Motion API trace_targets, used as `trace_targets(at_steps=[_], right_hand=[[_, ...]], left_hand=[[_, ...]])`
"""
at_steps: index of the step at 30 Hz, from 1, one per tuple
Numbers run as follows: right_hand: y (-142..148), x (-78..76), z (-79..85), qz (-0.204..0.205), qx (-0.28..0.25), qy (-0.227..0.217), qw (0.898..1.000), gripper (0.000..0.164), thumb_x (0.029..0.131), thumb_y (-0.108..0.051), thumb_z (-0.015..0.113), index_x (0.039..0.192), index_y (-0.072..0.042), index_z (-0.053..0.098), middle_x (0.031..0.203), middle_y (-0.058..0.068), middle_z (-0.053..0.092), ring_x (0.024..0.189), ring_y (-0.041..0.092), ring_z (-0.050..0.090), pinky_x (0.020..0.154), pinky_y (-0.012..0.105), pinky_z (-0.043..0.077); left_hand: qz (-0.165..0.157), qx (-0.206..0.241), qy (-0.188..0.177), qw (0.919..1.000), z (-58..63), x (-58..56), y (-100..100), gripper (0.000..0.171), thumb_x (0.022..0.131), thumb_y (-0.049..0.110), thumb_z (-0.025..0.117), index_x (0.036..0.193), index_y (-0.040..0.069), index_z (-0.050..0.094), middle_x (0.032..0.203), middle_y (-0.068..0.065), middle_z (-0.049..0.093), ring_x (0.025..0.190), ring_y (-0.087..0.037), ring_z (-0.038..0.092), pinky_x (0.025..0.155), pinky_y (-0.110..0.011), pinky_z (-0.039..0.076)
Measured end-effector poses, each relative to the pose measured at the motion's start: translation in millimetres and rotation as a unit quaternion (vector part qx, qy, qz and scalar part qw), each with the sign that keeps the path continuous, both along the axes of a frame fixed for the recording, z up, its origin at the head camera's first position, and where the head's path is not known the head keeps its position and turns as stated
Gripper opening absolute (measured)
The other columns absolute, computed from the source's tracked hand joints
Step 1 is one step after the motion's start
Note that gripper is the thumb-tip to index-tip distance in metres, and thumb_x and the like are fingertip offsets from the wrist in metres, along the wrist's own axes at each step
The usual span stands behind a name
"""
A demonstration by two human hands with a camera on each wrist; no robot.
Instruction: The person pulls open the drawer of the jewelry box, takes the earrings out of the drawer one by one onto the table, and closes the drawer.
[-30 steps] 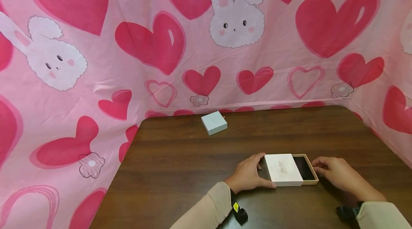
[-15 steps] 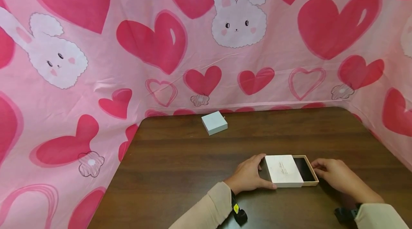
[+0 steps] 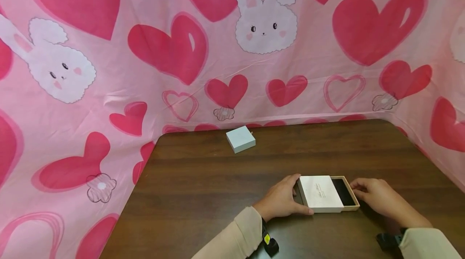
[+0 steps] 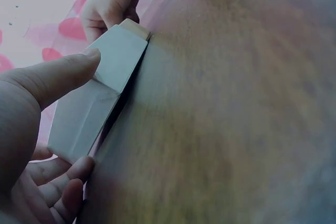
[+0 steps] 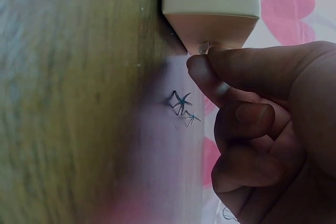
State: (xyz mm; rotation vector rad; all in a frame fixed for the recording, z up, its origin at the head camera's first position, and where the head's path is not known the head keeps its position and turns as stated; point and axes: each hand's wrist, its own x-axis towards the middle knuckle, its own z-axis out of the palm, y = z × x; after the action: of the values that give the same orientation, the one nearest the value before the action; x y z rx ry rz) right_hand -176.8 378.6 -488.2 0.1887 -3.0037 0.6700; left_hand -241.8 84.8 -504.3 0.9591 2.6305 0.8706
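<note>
Sliding that partly-out tan cardboard tray [image 3: 350,208], go dead straight so it won't bind; your left hand [image 3: 281,198] is clamped round its white cardboard sleeve [image 3: 321,194] on the brown wooden table [image 3: 203,186], your right hand [image 3: 381,200] pinches the small pale tab [image 5: 205,48].

Under soft light, the tabletop [image 4: 236,108] blurs in both wrist views.

Pink heart-print cloth [image 3: 221,57], brown wood-grain table [image 3: 203,178]
</note>
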Motion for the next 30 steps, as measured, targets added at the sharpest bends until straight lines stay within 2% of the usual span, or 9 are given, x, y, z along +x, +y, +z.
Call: trace_targets(at_steps=[7, 15, 19, 22, 30], right_hand=[[-0.9, 1.3, 0.6, -0.001, -0.002, 0.0, 1.0, 0.011, 0.083, -0.002, 0.072, 0.09, -0.01, 0.07, 0.078, -0.004, 0.063, 0.071, 0.013, 0.056, 0.064, 0.038, 0.047], [-3.6, 3.4, 1.0, 0.01, -0.003, 0.013, 1.0, 0.01, 0.083, -0.004, 0.073, 0.089, -0.011, 0.07, 0.076, -0.008, 0.063, 0.069, 0.008, 0.055, 0.063, 0.035, 0.047], [-4.9, 3.2, 0.3, 0.011, -0.003, 0.015, 1.0, 0.01, 0.083, -0.004, 0.073, 0.088, -0.012, 0.07, 0.076, -0.009, 0.063, 0.069, 0.007, 0.055, 0.064, 0.034, 0.047], [-5.8, 3.2, 0.0, 0.01, -0.007, 0.011, 1.0, 0.011, 0.083, -0.003, 0.072, 0.089, -0.012, 0.07, 0.077, -0.008, 0.062, 0.07, 0.007, 0.055, 0.063, 0.033, 0.047], [-6.9, 3.5, 0.3, 0.017, -0.001, 0.027, 0.999, 0.01, 0.083, -0.004, 0.073, 0.087, -0.012, 0.069, 0.076, -0.01, 0.062, 0.069, 0.004, 0.054, 0.062, 0.032, 0.046]], left_hand=[[-0.006, 0.004, 0.002, 1.0, 2.8, -0.4, -0.4, 0.104, 0.064, 0.061, 0.083, 0.148, 0.021, 0.037, 0.131, 0.013, 0.047, 0.085, 0.003, 0.049, 0.081, -0.023, 0.043], [-0.015, -0.013, 0.015, 0.9997, 4.2, -1.3, 0.8, 0.104, 0.064, 0.062, 0.083, 0.148, 0.019, 0.038, 0.133, 0.011, 0.048, 0.086, 0.003, 0.051, 0.084, -0.022, 0.043], [-0.017, -0.022, 0.033, 0.9991, 5.0, -1.1, 1.1, 0.104, 0.064, 0.062, 0.083, 0.147, 0.017, 0.039, 0.137, 0.009, 0.047, 0.106, -0.001, 0.052, 0.091, -0.024, 0.043], [-0.017, -0.031, 0.042, 0.9985, 6.2, -0.1, 1.4, 0.104, 0.064, 0.063, 0.082, 0.146, 0.015, 0.04, 0.139, 0.007, 0.047, 0.122, -0.005, 0.047, 0.096, -0.026, 0.041], [-0.014, -0.05, 0.042, 0.9978, 8.5, 0.8, 3.8, 0.104, 0.064, 0.064, 0.081, 0.147, 0.016, 0.04, 0.141, 0.007, 0.046, 0.125, -0.007, 0.046, 0.098, -0.028, 0.04]])
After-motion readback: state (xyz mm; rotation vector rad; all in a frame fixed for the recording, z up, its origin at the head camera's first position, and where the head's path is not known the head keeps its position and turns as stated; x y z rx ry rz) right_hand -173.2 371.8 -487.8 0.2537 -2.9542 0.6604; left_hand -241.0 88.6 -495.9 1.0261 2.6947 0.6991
